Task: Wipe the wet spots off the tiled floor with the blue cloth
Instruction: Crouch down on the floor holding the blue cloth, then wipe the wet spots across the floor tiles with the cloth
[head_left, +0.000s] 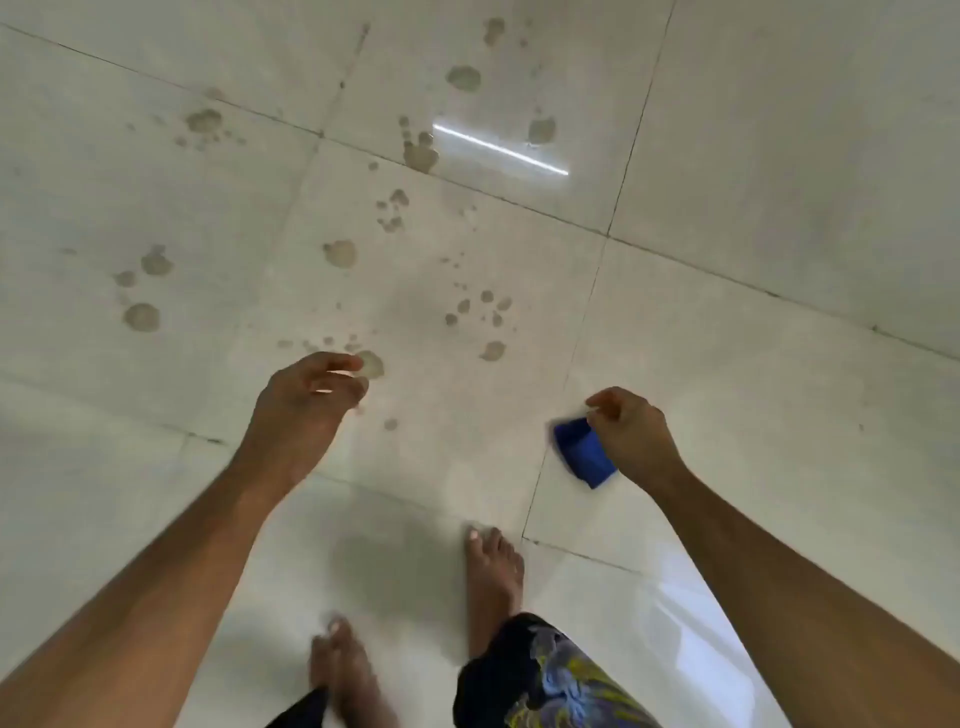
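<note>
Several brownish wet spots (340, 253) are scattered over the pale tiled floor (753, 156), from the far top of the view down to just in front of my hands. My right hand (631, 434) hangs above the floor at the right and grips a folded blue cloth (582, 452), which sticks out below the fingers. My left hand (306, 410) hovers at the centre left with its fingers loosely curled and nothing in it. Its fingertips overlap a wet spot (373, 364) in the view.
My two bare feet (493, 577) stand on the tiles at the bottom centre, with patterned dark shorts (545, 680) over the right leg. A bright strip of reflected light (498, 148) lies across a far tile. Dark grout lines cross the floor diagonally.
</note>
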